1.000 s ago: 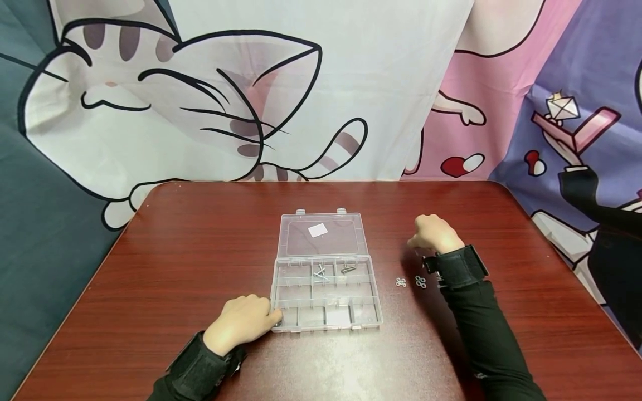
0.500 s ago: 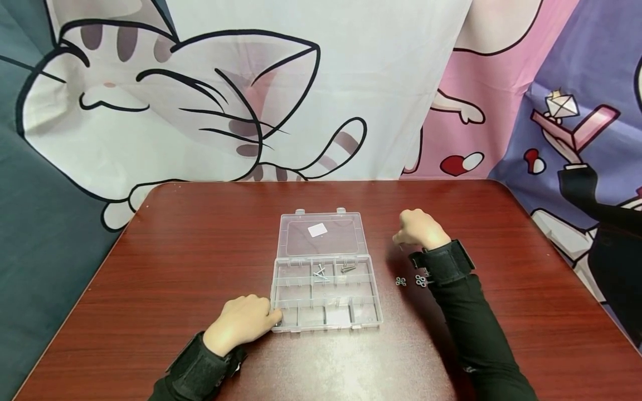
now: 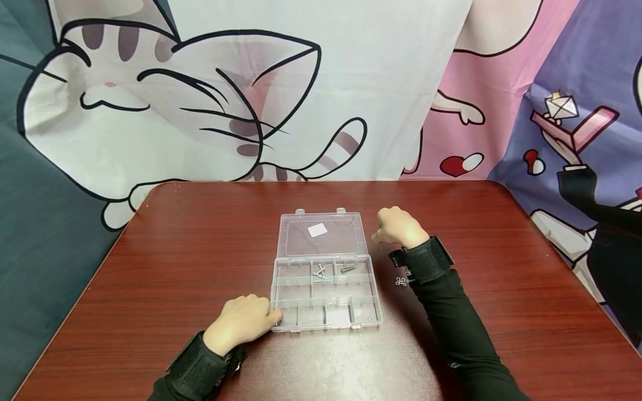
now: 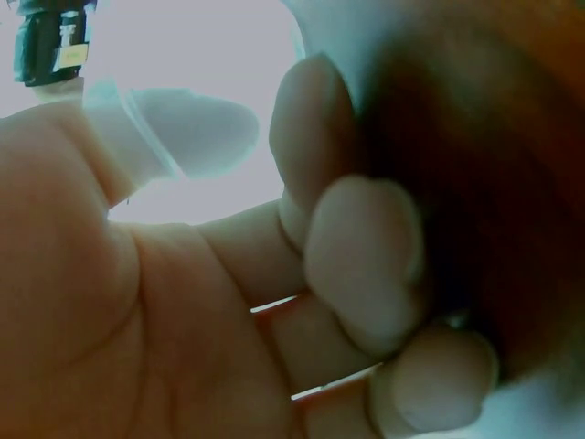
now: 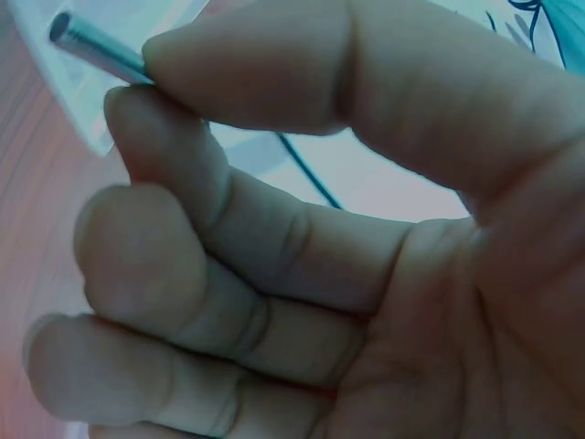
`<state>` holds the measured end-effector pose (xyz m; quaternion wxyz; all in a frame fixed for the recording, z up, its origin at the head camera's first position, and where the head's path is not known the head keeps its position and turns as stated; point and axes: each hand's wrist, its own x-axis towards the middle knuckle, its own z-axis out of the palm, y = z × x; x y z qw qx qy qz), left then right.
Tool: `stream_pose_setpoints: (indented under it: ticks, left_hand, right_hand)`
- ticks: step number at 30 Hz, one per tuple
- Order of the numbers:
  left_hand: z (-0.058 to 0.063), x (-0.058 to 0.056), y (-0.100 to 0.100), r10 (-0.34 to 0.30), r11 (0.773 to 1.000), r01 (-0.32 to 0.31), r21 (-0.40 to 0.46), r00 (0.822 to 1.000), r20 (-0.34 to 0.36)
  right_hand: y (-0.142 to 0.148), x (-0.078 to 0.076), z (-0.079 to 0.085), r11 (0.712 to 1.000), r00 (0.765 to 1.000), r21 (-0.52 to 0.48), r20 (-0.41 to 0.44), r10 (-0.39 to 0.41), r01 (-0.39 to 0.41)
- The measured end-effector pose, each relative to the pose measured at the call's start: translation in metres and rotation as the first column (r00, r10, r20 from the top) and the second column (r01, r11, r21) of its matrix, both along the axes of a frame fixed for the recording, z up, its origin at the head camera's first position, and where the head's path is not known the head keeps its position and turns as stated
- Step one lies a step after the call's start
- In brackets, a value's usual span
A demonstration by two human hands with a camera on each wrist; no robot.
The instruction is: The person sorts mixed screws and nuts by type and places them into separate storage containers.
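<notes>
A clear plastic compartment box (image 3: 326,292) lies with its lid (image 3: 321,239) folded back. My left hand (image 3: 246,320) holds the box by its front left corner; in the left wrist view the thumb (image 4: 196,133) shows pale through the plastic and the other fingers are curled. My right hand (image 3: 401,227) is just right of the lid, pinching a slim silvery screw (image 5: 101,48) between thumb and index finger. Its shank sticks out past the fingertips, and the rest is hidden. Silvery screws (image 3: 320,272) lie in one back compartment, and more screws (image 3: 348,268) in the compartment to its right.
A small cluster of metal nuts (image 3: 400,282) lies on the table (image 3: 200,239) right of the box, close to the right wrist strap (image 3: 426,260). A white sticker (image 3: 317,229) is on the lid. Behind the table hangs a printed cloth (image 3: 376,67).
My right hand has moved left toward the box with the screw. Its forearm now covers the second cluster of nuts. My left hand and the box have stayed in place.
</notes>
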<state>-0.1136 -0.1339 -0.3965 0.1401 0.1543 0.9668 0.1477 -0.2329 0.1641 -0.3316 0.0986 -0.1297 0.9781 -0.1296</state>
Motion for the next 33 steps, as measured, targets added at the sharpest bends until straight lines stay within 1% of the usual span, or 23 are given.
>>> stream_pose_setpoints:
  ticks: [5,12,22,26,33]
  left_hand:
    - [0.0,0.0,0.0,-0.004,1.0,0.004,0.005,1.0,0.001]
    - [0.0,0.0,0.0,-0.008,1.0,0.008,0.012,1.0,0.002]
    - [0.0,-0.001,0.0,-0.013,1.0,0.013,0.009,1.0,0.014]
    - [-0.001,-0.002,0.0,-0.014,1.0,0.014,0.007,1.0,0.013]
    - [-0.001,-0.001,-0.001,-0.011,1.0,0.011,0.013,1.0,0.012]
  right_hand:
    - [-0.013,-0.001,0.002,1.0,1.0,0.019,-0.004,0.019,-0.019]
    - [-0.031,0.001,0.003,0.999,0.999,0.021,0.033,0.025,-0.025]
    - [-0.051,0.005,0.002,0.996,0.996,0.012,-0.002,0.085,-0.085]
    - [-0.059,0.006,0.0,0.993,0.993,0.029,-0.026,0.112,-0.111]
    - [-0.073,0.009,-0.003,0.985,0.986,0.061,-0.026,0.165,-0.164]
